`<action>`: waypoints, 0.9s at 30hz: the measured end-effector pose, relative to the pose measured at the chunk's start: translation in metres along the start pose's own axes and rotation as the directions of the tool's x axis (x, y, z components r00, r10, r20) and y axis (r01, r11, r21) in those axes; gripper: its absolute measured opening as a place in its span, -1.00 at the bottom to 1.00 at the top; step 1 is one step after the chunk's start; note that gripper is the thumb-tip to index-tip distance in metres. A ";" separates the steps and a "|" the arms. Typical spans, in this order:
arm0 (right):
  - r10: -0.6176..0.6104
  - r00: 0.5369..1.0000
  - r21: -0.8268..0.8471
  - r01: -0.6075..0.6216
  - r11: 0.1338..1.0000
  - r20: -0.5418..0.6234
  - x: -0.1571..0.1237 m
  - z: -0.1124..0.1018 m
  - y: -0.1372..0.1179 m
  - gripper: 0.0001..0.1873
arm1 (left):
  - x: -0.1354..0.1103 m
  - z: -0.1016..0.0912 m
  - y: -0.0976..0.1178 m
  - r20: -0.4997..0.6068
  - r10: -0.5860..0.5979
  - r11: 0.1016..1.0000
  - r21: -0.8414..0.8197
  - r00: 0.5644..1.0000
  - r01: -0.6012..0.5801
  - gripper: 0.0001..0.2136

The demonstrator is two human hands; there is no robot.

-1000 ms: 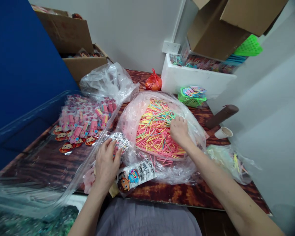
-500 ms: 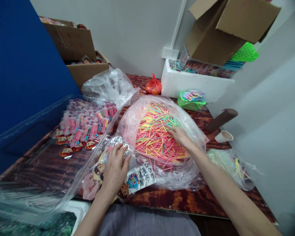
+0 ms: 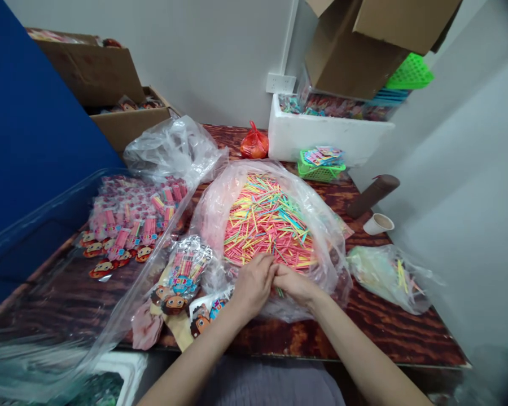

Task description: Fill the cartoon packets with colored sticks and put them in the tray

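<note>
I find my left hand point(image 3: 254, 283) and right hand point(image 3: 294, 283) pinched together on thin, light, slippery-looking coloured sticks point(image 3: 267, 225) at the clear bag's point(image 3: 322, 203) near edge; best gripped bunched, mid-length.

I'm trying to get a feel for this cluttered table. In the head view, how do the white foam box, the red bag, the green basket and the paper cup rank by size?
1. White foam box, clearly largest.
2. Green basket.
3. Red bag, close to the basket, so that order is unsure.
4. Paper cup, smallest, though it sits nearer the camera.
</note>
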State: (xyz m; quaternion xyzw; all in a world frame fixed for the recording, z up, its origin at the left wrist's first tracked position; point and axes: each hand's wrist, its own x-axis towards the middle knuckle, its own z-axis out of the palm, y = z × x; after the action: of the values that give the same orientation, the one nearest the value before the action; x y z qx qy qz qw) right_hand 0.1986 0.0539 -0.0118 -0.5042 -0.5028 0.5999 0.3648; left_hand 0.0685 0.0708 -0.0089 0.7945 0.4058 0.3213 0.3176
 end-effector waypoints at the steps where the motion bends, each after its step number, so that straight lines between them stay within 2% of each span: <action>1: -0.024 0.999 -0.011 0.024 1.000 0.027 0.001 -0.002 0.001 -0.87 | -0.001 0.001 0.000 0.022 0.007 1.000 0.014 1.000 -0.007 -0.70; 3: -0.071 0.995 0.004 0.071 0.997 0.068 0.001 -0.006 0.003 -0.86 | -0.006 -0.004 0.002 0.020 0.026 1.000 0.002 0.999 -0.026 -0.68; 7: -0.189 0.972 -0.062 0.182 0.981 -0.136 -0.010 -0.003 0.020 -0.84 | -0.023 -0.028 0.000 -0.057 0.043 0.998 0.044 0.997 -0.040 -0.63; 11: -0.185 0.951 -0.169 0.146 0.975 -0.249 -0.028 0.006 0.044 -0.81 | -0.049 -0.047 -0.019 -0.083 0.006 0.967 0.255 0.997 0.015 -0.75; 13: -0.191 0.945 -0.197 0.141 0.970 -0.266 -0.033 0.008 0.051 -0.80 | -0.060 -0.050 -0.030 -0.077 -0.019 0.923 0.381 0.997 0.047 -0.76; 17: -0.214 0.937 -0.186 0.166 0.968 -0.277 -0.036 0.008 0.055 -0.81 | -0.073 -0.047 -0.039 -0.040 -0.088 0.827 0.554 0.995 0.095 -0.65; 24: -0.226 0.935 -0.220 0.168 0.961 -0.274 -0.037 0.008 0.058 -0.82 | -0.075 -0.050 -0.038 -0.021 -0.134 0.805 0.581 0.991 0.121 -0.61; 27: -0.223 0.932 -0.221 0.162 0.962 -0.287 -0.038 0.009 0.060 -0.83 | -0.074 -0.052 -0.041 -0.027 -0.147 0.827 0.544 0.989 0.138 -0.70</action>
State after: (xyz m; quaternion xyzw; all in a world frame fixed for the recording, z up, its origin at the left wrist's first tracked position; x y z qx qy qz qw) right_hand 0.2026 0.0020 -0.0613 -0.5731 -0.5427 0.4228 0.4453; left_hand -0.0242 0.0397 -0.0277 0.8220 0.5358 0.1619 0.1050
